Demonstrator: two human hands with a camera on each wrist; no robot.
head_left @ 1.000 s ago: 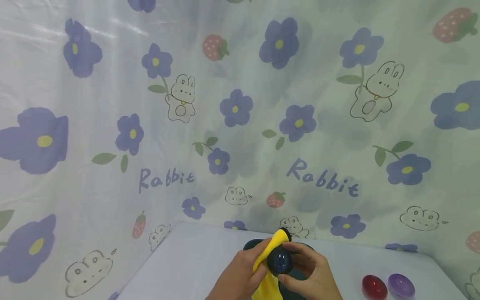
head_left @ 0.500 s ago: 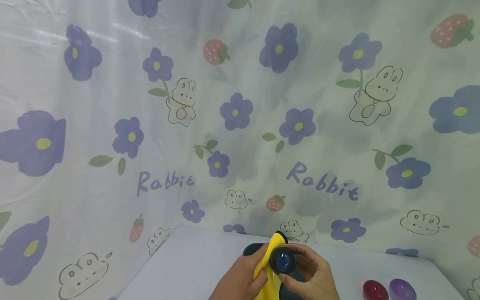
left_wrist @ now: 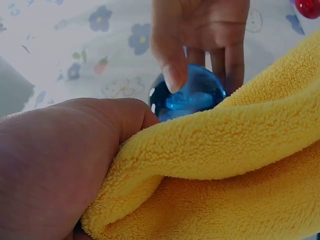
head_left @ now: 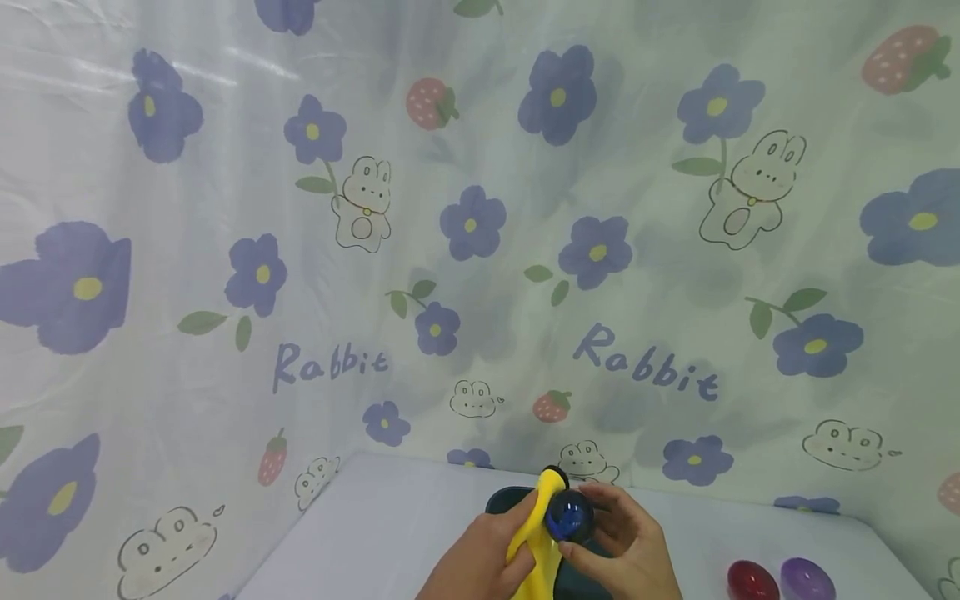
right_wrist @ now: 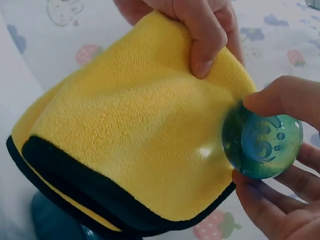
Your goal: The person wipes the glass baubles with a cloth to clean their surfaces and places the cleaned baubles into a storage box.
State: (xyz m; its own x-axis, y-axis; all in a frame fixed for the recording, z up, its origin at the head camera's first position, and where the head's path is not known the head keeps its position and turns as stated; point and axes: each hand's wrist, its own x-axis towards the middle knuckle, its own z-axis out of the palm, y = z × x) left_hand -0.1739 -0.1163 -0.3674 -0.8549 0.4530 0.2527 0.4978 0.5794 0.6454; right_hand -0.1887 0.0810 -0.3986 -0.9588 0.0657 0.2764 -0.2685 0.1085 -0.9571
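We have both hands up over the near middle of the counter (head_left: 390, 517), working one item together. Right hand (head_left: 626, 546) pinches the blue ball (head_left: 567, 515): thumb on one side, fingers (left_wrist: 234, 60) curled round the other, clear in both wrist views. The ball is glassy, translucent blue, with a swirl inside showing in the right wrist view. It sits in the air between the two hands, not touching the counter.

Left hand (head_left: 480, 554) grips the yellow cloth (head_left: 536, 542), fingers curled over a fold with the thumb (right_wrist: 205, 45) pressing down on the top edge. The cloth is fleecy with a black hem (right_wrist: 75, 187) and lies right against the left side of the ball, touching it.

Directly below the hands we see a dark teal dish (head_left: 510, 498), partly hidden by them; can't tell what's in it.

Off to the right on the counter, well apart from the hands: a red ball (head_left: 750, 579) and a purple ball (head_left: 806, 577) just beside each other, red nearer the hands.

The backdrop (head_left: 300, 250) is a printed sheet with purple flowers, strawberries, rabbits and "Rabbit" lettering.
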